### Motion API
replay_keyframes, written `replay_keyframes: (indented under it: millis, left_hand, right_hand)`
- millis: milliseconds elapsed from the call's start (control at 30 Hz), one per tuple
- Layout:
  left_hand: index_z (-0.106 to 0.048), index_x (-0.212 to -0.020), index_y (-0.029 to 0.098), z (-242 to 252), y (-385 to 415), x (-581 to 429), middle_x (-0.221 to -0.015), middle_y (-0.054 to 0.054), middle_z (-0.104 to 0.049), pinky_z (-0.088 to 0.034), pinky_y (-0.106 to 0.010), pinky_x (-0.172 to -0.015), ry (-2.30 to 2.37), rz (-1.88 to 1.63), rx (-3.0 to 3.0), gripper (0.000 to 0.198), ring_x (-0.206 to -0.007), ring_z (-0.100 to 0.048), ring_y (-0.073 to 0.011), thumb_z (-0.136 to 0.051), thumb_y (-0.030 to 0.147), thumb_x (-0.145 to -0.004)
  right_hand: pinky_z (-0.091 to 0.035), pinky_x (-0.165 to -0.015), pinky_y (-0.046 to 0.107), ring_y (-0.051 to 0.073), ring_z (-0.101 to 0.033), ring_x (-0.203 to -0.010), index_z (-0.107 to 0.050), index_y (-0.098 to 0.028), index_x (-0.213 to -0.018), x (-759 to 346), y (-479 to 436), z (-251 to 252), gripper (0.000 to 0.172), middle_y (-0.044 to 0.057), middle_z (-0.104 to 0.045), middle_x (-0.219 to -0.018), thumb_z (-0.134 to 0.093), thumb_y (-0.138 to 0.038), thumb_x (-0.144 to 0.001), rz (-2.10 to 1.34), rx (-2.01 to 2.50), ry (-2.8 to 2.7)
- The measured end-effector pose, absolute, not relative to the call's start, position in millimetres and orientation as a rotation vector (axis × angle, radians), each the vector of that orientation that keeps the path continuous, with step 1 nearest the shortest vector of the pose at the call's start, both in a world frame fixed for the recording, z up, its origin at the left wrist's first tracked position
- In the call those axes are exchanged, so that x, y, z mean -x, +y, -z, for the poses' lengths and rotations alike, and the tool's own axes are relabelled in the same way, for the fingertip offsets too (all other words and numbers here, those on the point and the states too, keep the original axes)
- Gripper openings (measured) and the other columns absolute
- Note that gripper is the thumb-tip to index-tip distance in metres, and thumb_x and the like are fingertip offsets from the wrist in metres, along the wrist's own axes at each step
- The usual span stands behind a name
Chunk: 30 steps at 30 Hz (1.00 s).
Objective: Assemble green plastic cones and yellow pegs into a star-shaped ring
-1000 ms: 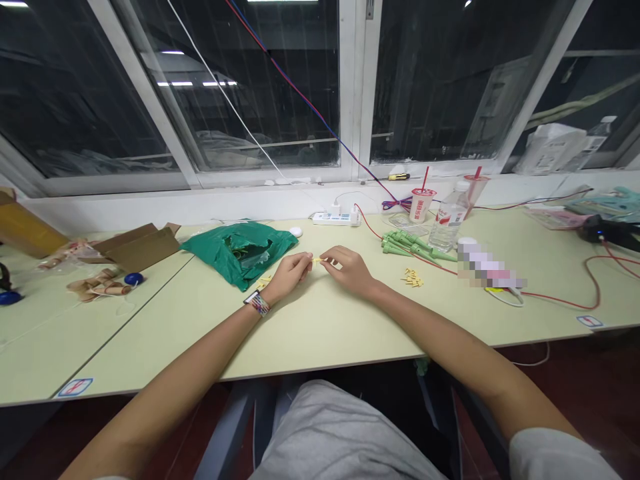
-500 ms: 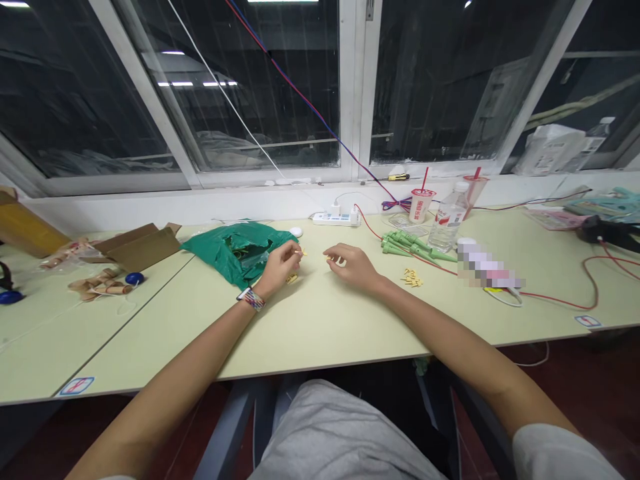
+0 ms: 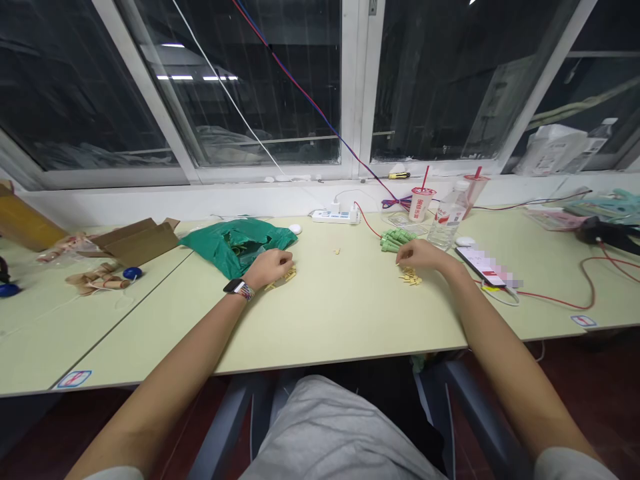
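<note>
My left hand point(image 3: 270, 268) is closed, fingertips together, low over a small heap of yellow pieces point(image 3: 286, 279) beside the green plastic bag point(image 3: 215, 243). Whatever those fingers pinch is hidden. At the right, my right hand point(image 3: 420, 255) has its fingers drawn together just above a second heap of small yellow pieces point(image 3: 411, 277). A tiny pale bit shows at its fingertips, too small to name. Between the hands, a small yellow piece point(image 3: 337, 251) lies alone on the table point(image 3: 330, 320). Green tapered plastic parts point(image 3: 395, 240) lie bunched behind my right hand.
A water bottle point(image 3: 445, 223) and a drink cup point(image 3: 421, 204) stand behind my right hand. To its right lies a phone point(image 3: 481, 265) with a red cable. A power strip point(image 3: 334, 217) sits at the back. Leftward are a cardboard box point(image 3: 143, 245) and wooden toys point(image 3: 100, 280).
My hands have moved apart from the middle, the left to the left heap, the right to the right heap. A small yellow piece now lies on the table between them.
</note>
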State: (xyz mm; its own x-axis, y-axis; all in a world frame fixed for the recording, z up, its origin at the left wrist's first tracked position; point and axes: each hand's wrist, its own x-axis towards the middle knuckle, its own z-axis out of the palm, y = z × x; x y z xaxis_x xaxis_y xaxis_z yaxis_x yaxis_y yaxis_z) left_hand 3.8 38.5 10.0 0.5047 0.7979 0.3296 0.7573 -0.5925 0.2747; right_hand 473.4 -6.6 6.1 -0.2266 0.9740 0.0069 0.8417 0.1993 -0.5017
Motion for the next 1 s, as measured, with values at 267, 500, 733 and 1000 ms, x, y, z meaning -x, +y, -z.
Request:
replay_keyframes:
  millis: [267,500,733,1000]
  left_hand:
    - [-0.037,-0.056,0.023,-9.7,40.6,-2.7,-0.059,-0.004,-0.051,-0.024,-0.037,-0.061,1.338,-0.523,-2.757,0.033,-0.061,-0.045,-0.0207,-0.054,0.030,-0.084]
    - [-0.046,-0.060,0.023,-11.4,38.1,-4.3,-0.074,-0.007,-0.061,-0.029,-0.036,-0.064,1.405,-0.514,-2.800,0.026,-0.071,-0.053,-0.0232,-0.059,0.031,-0.081]
    - [-0.061,-0.079,0.021,-12.3,34.6,-7.4,-0.087,-0.008,-0.066,-0.034,-0.036,-0.067,1.460,-0.452,-2.880,0.012,-0.079,-0.060,-0.0249,-0.058,0.030,-0.085]
    - [-0.068,-0.100,0.020,-10.5,28.4,-15.0,-0.105,-0.008,-0.068,-0.047,-0.036,-0.080,1.270,-0.511,-2.841,0.021,-0.087,-0.066,-0.0233,-0.053,0.034,-0.094]
  right_hand:
    - [-0.050,-0.069,0.029,0.022,-0.072,-0.080,-0.084,-0.021,-0.088,-485.3,-4.3,-7.6,0.022,0.004,-0.081,-0.085,-0.072,-0.026,-0.070,-0.705,1.755,-2.144]
    - [-0.051,-0.073,0.029,0.023,-0.074,-0.086,-0.085,-0.021,-0.089,-481.3,-9.0,-12.3,0.021,0.004,-0.083,-0.092,-0.071,-0.028,-0.075,-0.663,1.776,-2.133]
    - [-0.049,-0.071,0.029,0.022,-0.072,-0.082,-0.081,-0.020,-0.080,-474.9,-10.9,-12.3,0.015,0.004,-0.081,-0.085,-0.068,-0.025,-0.074,-0.658,1.795,-2.160]
    - [-0.046,-0.065,0.028,0.020,-0.068,-0.077,-0.077,-0.019,-0.081,-478.2,-10.8,-13.4,0.015,0.003,-0.077,-0.082,-0.069,-0.027,-0.072,-0.718,1.862,-2.182]
